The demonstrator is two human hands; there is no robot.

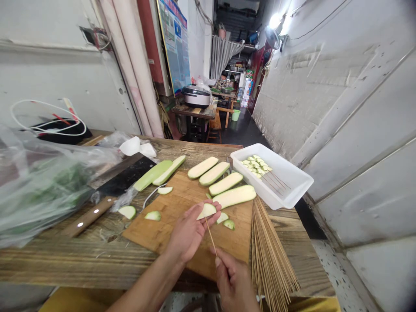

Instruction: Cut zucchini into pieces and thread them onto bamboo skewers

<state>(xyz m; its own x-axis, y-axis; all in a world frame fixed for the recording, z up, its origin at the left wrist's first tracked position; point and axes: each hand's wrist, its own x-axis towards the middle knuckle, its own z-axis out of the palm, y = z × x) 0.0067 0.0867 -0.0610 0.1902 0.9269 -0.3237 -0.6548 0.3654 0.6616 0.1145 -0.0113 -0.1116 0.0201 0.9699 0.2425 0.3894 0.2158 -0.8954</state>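
My left hand (188, 229) is palm up over the cutting board (149, 234), with a half-round zucchini slice (207, 211) held between thumb and fingers. A thin wooden skewer (211, 237) is pinched in my right hand (232, 277), its upper end meeting the slice's lower edge; how deep the tip goes I cannot tell. Beyond my left hand several halved zucchini lengths (235, 196) lie cut side up. Smaller slices (152, 216) are scattered on the board, a few of them close to my left fingers.
On the right, a white plastic tray (292, 177) holds skewered slices (256, 165). A bundle of skewers (268, 255) lies beside the board. At left are a cleaver (121, 177), a plastic bag of greens (61, 186) and a peeled-looking green piece (152, 174). A rice cooker (196, 96) stands farther back.
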